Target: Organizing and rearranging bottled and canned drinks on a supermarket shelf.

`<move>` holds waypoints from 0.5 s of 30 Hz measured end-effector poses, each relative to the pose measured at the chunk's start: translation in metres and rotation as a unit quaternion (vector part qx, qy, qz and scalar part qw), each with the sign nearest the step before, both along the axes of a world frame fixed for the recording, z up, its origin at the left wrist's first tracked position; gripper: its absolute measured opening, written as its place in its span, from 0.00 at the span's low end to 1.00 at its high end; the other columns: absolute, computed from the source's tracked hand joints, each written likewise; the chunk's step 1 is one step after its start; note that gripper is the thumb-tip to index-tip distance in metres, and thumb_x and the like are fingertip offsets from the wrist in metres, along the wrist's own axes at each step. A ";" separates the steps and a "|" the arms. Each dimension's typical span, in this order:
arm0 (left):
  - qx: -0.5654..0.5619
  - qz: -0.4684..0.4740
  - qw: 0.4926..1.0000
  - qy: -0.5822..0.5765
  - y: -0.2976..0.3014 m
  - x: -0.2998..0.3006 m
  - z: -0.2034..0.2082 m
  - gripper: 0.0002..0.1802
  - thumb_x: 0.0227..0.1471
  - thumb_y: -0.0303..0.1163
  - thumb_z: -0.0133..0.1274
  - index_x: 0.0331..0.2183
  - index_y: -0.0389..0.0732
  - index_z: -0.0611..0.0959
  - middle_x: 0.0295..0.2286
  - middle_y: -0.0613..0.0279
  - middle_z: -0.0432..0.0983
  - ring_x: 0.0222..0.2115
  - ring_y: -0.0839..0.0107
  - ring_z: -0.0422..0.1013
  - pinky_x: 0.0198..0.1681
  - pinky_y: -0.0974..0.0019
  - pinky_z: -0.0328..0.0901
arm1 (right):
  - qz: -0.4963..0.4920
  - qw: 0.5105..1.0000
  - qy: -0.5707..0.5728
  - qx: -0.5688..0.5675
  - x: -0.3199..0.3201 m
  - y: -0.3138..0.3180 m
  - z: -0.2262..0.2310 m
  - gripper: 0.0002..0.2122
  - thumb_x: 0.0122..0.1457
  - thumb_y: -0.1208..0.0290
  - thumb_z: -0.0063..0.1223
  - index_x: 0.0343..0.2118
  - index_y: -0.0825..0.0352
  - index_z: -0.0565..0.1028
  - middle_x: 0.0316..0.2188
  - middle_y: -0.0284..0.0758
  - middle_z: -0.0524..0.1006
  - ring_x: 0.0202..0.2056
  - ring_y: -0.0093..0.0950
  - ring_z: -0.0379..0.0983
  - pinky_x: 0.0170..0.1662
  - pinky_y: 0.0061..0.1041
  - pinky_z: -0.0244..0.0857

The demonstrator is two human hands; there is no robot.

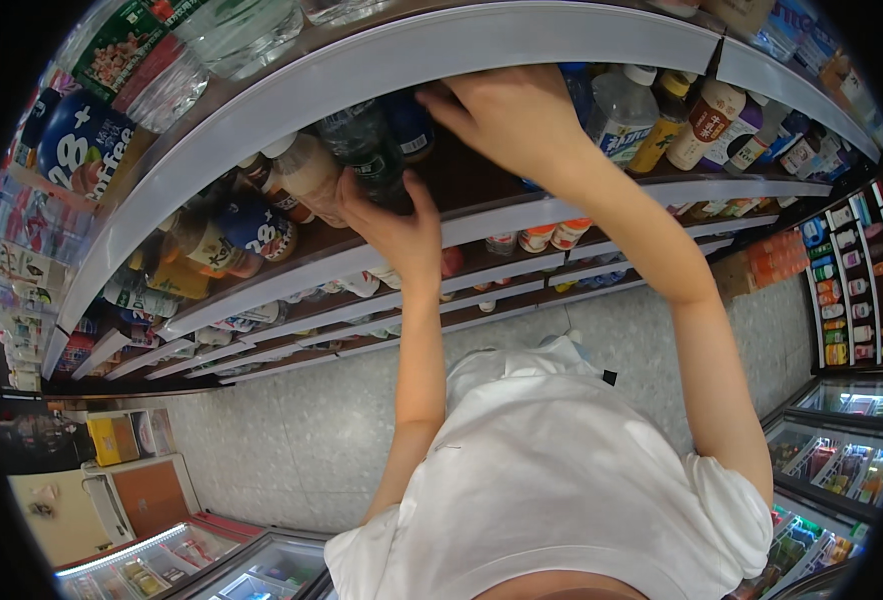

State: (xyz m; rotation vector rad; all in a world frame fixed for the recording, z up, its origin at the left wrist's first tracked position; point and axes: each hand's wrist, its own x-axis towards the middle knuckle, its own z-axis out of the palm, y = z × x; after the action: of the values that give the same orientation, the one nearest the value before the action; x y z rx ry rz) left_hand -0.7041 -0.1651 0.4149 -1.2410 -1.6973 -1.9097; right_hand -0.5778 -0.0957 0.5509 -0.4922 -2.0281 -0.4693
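Observation:
My left hand (pixel 397 225) is closed round the lower part of a dark, see-through bottle (pixel 370 165) with a dark label, at the front of a shelf. Just right of that bottle stands a dark blue bottle (pixel 408 130), partly covered. My right hand (pixel 512 115) reaches into the same shelf, under the lip of the shelf above. Its visible fingers are stretched toward the dark blue bottle, apparently holding nothing; some are hidden. A milky beige bottle (pixel 305 175) with a white cap stands beside my left fingers.
The upper shelf's grey front edge (pixel 412 50) curves close above both hands. Right of my right arm stand a clear bottle (pixel 624 112), a yellow bottle (pixel 662 125) and a white-and-brown bottle (pixel 707 125). Lower shelves hold more goods. Behind me are lit refrigerated cases (pixel 162 560) on grey floor (pixel 282 440).

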 end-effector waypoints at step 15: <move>0.003 0.043 0.997 0.059 0.015 0.006 -0.004 0.34 0.48 0.31 0.61 0.52 0.29 0.63 0.48 0.43 0.57 0.51 0.49 0.58 0.56 0.52 0.52 | 0.082 0.930 0.149 -0.325 0.072 -0.049 -0.083 0.05 0.48 0.75 0.61 0.27 0.68 0.77 0.25 0.34 0.78 0.27 0.32 0.75 0.30 0.27 0.66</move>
State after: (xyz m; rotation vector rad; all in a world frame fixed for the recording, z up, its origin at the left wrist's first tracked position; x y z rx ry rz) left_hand -0.6983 -0.1502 0.4111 -1.2325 -1.6559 -1.7567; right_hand -0.5061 -0.1444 0.4679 -0.7288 -1.8718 0.3848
